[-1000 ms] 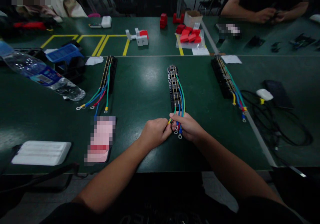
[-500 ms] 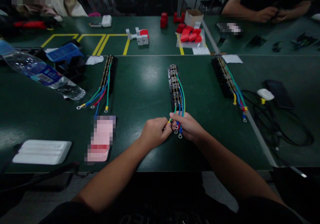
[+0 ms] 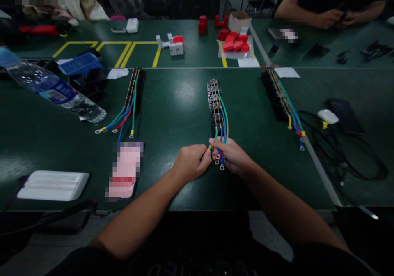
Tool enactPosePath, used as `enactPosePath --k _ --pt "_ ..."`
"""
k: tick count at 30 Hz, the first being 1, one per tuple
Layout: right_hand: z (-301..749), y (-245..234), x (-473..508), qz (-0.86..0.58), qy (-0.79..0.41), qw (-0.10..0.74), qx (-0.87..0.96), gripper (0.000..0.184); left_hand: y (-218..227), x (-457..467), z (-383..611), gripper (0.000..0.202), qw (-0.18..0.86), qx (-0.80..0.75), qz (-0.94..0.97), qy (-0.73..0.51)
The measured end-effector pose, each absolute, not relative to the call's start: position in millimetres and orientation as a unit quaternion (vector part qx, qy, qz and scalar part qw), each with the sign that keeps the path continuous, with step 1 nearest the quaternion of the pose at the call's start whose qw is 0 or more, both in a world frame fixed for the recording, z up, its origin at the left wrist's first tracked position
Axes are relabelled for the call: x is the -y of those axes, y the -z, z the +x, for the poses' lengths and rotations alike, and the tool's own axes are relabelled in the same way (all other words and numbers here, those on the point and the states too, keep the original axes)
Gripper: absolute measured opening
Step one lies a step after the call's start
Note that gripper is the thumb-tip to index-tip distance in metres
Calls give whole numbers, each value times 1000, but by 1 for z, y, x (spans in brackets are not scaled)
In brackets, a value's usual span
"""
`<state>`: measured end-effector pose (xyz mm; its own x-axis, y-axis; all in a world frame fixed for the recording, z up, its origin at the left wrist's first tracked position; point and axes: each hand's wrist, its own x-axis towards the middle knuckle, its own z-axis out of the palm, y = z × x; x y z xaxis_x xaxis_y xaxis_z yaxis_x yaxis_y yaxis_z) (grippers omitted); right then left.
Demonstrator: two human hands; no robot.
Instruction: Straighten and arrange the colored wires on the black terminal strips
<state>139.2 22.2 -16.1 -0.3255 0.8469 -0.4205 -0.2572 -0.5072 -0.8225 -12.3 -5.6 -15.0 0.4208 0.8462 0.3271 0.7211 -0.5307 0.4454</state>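
Observation:
In the middle of the green table lies a black terminal block (image 3: 215,103) with brass-coloured strips. Green, blue and red wires (image 3: 225,120) run from its near end toward me, tipped with ring terminals (image 3: 222,167). My left hand (image 3: 193,161) pinches the yellow-sleeved end of a green wire, its ring mostly hidden by the fingers. My right hand (image 3: 234,155) is closed around the wires from the right, thumb lying across toward the pinched wire. The hands almost meet just below the block. Some of the ring ends hang below my right fingers.
Similar wired terminal blocks lie left (image 3: 135,89) and right (image 3: 277,95). A water bottle (image 3: 55,91), phone (image 3: 126,171) and white power bank (image 3: 52,185) are at left. Black cables (image 3: 353,173) coil at right. Red parts (image 3: 235,42) lie at the back; another person's hands (image 3: 335,19) are beyond.
Both hands keep the same grip on the wires, and the terminal block stays in place. Only a very slight shift of the whole view shows.

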Motion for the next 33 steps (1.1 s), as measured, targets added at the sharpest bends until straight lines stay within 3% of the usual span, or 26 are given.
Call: enactPosePath --k 12,20,33 --pt "139 18 -23 -440 -752 374 317 28 22 4 -13 26 78 -453 847 -268" --pt "139 16 -23 -448 -742 373 331 31 14 5 -12 28 143 -472 833 -249" --pt "140 18 -22 -446 -747 371 326 28 19 5 -11 25 98 -459 841 -268"
